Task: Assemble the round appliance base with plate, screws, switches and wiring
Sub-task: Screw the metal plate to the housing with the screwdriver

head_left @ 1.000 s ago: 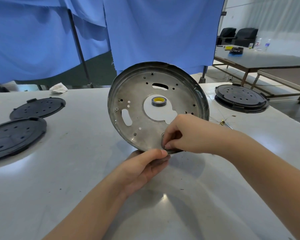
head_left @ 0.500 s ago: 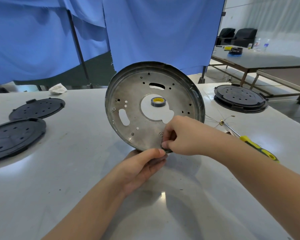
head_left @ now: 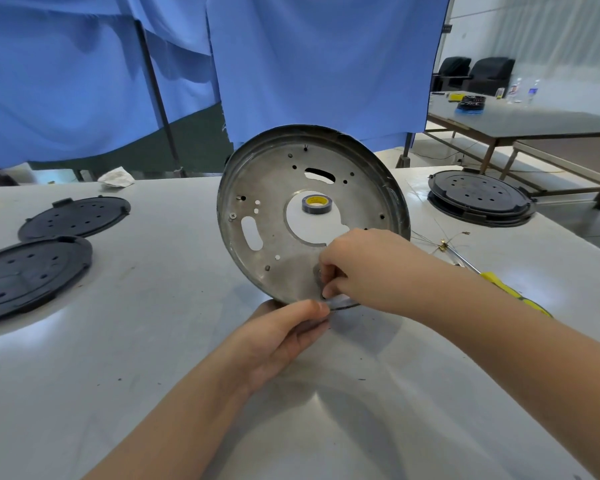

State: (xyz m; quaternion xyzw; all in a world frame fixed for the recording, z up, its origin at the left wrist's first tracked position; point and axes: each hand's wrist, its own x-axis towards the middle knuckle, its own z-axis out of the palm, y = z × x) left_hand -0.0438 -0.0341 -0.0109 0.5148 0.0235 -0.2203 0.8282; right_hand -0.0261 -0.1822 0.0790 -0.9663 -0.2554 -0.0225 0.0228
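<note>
A round metal plate (head_left: 274, 188) with holes and a large centre cut-out stands tilted on its edge above the white table. My left hand (head_left: 284, 336) grips its lower rim from below, thumb on the near face. My right hand (head_left: 357, 268) pinches a small metal part against the plate near the lower rim; the part is mostly hidden by my fingers. A roll of dark tape (head_left: 315, 204) with a yellow core shows through the cut-out, lying on the table behind.
Two black round covers (head_left: 32, 271) (head_left: 75, 216) lie at the left, a stacked black base (head_left: 480, 197) at the right. A yellow-handled screwdriver (head_left: 499, 285) and thin wires (head_left: 444, 244) lie behind my right forearm. Blue curtains hang behind the table (head_left: 153, 341).
The plate has shifted slightly left and my right hand has slid a little along its lower rim. The screwdriver handle has come into sight behind my forearm.
</note>
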